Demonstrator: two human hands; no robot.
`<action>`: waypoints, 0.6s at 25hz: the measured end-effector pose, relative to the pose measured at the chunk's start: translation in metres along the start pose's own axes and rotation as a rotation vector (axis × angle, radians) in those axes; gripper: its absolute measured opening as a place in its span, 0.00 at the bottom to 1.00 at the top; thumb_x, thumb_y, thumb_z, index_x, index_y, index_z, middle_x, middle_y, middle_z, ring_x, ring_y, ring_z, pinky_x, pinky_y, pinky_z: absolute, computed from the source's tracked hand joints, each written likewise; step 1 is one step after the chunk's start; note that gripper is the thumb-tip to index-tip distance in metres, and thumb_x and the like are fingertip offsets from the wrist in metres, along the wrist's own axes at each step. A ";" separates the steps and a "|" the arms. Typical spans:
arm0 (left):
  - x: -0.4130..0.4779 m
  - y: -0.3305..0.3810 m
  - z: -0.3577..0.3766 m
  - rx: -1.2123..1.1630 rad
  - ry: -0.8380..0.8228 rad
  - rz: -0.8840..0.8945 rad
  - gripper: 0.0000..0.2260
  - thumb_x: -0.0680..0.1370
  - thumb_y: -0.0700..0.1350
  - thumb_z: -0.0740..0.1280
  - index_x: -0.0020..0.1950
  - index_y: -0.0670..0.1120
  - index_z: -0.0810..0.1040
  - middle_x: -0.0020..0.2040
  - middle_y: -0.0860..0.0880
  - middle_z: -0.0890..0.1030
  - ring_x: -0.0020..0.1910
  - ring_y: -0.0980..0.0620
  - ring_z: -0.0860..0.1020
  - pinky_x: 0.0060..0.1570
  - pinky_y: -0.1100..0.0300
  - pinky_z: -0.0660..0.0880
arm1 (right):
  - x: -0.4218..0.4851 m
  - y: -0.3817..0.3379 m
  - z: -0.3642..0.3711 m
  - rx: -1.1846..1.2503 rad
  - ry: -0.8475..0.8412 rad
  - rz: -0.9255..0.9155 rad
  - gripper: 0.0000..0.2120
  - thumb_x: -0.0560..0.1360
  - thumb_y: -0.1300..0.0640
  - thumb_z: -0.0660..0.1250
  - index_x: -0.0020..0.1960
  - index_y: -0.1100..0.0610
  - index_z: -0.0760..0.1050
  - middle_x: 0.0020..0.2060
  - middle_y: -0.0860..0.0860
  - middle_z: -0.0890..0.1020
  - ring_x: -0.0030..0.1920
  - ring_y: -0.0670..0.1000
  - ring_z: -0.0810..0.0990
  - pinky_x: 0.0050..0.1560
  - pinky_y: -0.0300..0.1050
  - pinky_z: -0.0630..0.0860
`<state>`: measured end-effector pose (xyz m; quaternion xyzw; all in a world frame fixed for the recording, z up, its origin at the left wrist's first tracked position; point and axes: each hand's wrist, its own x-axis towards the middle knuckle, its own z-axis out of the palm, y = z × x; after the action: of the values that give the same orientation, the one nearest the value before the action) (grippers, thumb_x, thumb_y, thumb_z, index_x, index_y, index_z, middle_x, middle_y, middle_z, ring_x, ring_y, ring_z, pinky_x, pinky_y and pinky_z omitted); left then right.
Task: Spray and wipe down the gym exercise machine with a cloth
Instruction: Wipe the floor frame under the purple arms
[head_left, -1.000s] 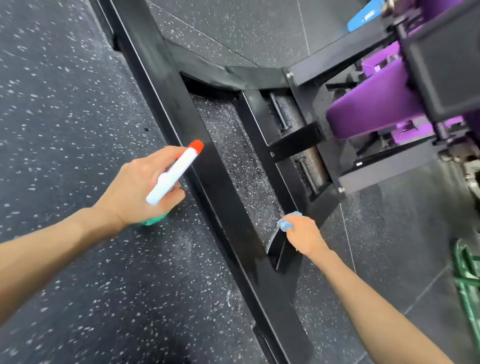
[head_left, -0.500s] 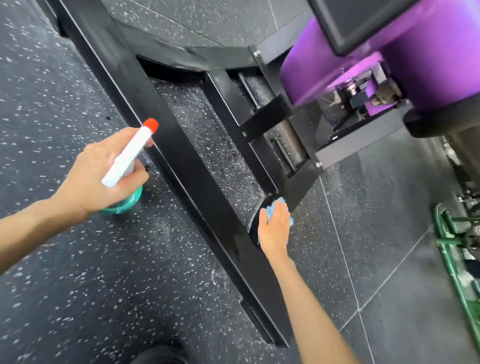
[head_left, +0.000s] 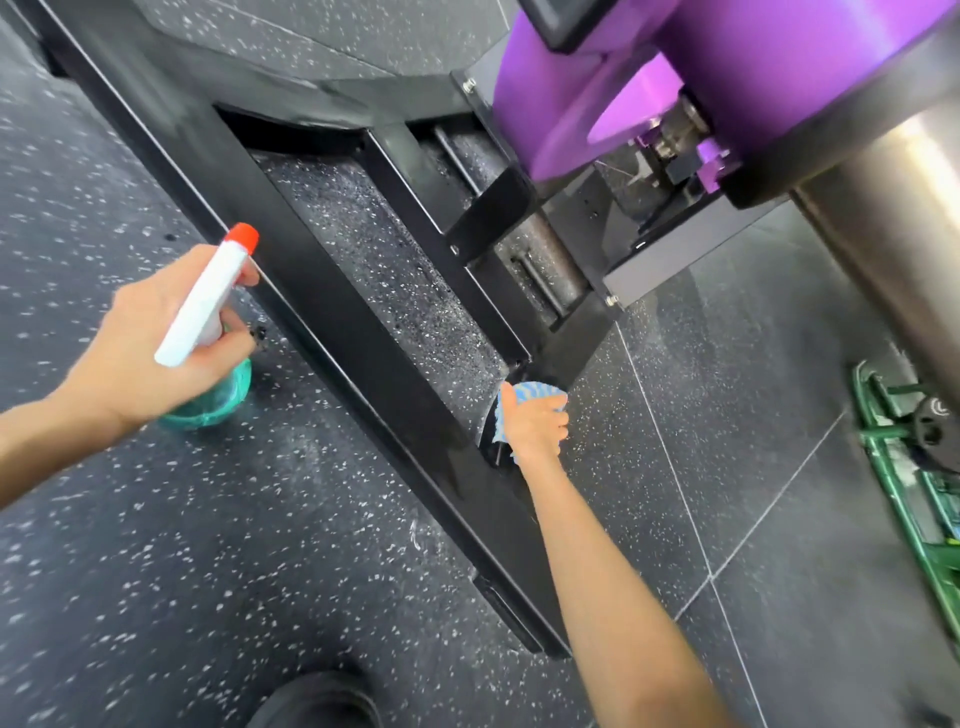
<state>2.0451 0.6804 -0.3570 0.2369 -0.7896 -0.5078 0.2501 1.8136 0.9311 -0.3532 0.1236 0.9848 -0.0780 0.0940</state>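
Right hand (head_left: 535, 423) curled tighter, cloth (head_left: 532, 391) under fingers (head_left: 556, 415); left hand (head_left: 135, 353) grips bottle (head_left: 208, 301).

No text, label, brand, number or sign could be read anywhere in the view.
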 end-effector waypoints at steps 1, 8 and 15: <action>0.001 0.003 0.000 -0.015 0.007 -0.040 0.21 0.66 0.46 0.64 0.58 0.63 0.71 0.48 0.54 0.80 0.43 0.50 0.80 0.50 0.60 0.75 | -0.016 0.010 0.001 -0.055 0.000 -0.018 0.46 0.74 0.36 0.62 0.75 0.64 0.46 0.69 0.62 0.63 0.68 0.62 0.64 0.65 0.56 0.66; 0.000 -0.001 0.006 0.027 0.043 -0.077 0.20 0.66 0.46 0.63 0.57 0.55 0.73 0.43 0.50 0.80 0.38 0.50 0.78 0.42 0.63 0.74 | 0.019 -0.024 0.000 0.028 -0.023 0.132 0.50 0.71 0.38 0.68 0.75 0.66 0.45 0.69 0.59 0.62 0.68 0.57 0.64 0.65 0.53 0.65; 0.001 -0.003 0.004 -0.005 0.043 -0.076 0.18 0.66 0.45 0.63 0.55 0.58 0.72 0.44 0.47 0.81 0.42 0.44 0.81 0.53 0.52 0.77 | -0.045 0.064 0.008 0.087 -0.033 -0.528 0.27 0.81 0.49 0.56 0.77 0.54 0.53 0.77 0.52 0.51 0.77 0.53 0.49 0.75 0.49 0.48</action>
<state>2.0421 0.6819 -0.3609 0.2769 -0.7733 -0.5135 0.2484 1.8744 0.9802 -0.3601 -0.1351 0.9769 -0.1442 0.0808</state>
